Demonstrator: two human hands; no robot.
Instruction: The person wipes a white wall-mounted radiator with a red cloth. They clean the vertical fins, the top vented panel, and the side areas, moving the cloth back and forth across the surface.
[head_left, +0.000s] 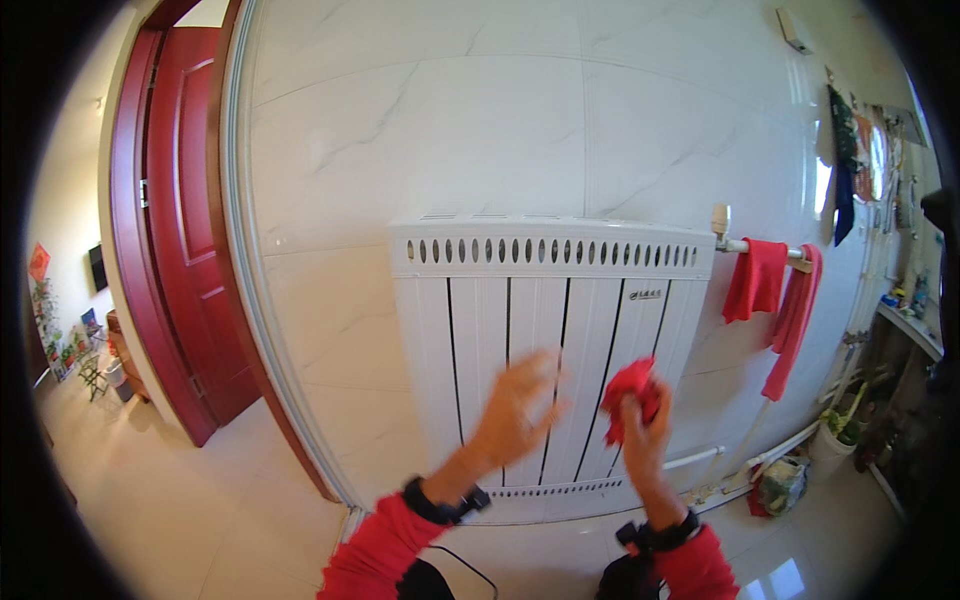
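A crumpled red cloth (628, 390) is bunched in my right hand (646, 429), with my thumb pressed over it. My left hand (517, 412) is raised to the left of the cloth, fingers spread and blurred, holding nothing. Both hands are in front of a white panel radiator (536, 315) mounted on the tiled wall. A row of oval slots runs along its upper part, and dark gaps divide its front panels. Whether either hand touches the radiator cannot be told from this view.
Two red cloths, a shorter one (756, 274) and a longer one (793, 322), hang on the pipe right of the radiator. A plastic bag (781, 484) and a white bucket (831, 450) stand at lower right. A red door (196, 225) stands at left. A black cable (472, 568) lies below.
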